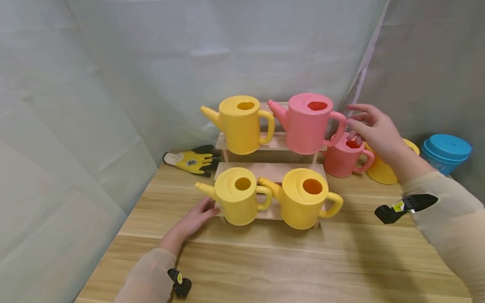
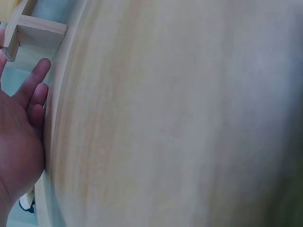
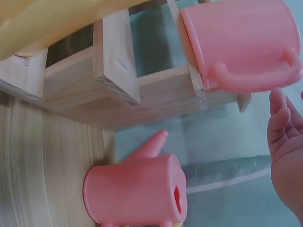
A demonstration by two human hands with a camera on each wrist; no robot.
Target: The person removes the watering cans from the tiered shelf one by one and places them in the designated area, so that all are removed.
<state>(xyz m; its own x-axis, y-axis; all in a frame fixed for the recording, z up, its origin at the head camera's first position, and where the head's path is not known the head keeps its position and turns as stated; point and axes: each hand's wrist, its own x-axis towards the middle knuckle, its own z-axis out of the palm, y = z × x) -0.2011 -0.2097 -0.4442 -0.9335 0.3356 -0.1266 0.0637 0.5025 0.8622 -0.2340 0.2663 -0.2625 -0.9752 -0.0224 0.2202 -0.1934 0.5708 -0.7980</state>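
Note:
My right hand (image 1: 377, 130) is beside the handle of a pink watering can (image 1: 308, 124) on the stepped wooden rack (image 1: 273, 170). Its fingers are spread and loosely bent, with fingertips right at the handle; the right wrist view shows this can (image 3: 246, 42) upright. At the rack's lower left end, my left hand (image 1: 195, 219) touches the shelf end with relaxed fingers, low over the table. A yellow watering can (image 1: 240, 126) stands left of the pink one. Two more yellow watering cans, one left (image 1: 236, 204) and one right (image 1: 301, 208), are on the lower step. All spouts point left.
Right of the rack, another pink watering can (image 1: 342, 158) is on the wooden table (image 1: 265, 261), with a yellow one (image 1: 382, 168) partly behind my right arm. A blue lidded tub (image 1: 447, 151) stands farther right. Yellow-and-black gloves (image 1: 193, 162) lie at left. Pale curtains (image 1: 182, 63) hang behind.

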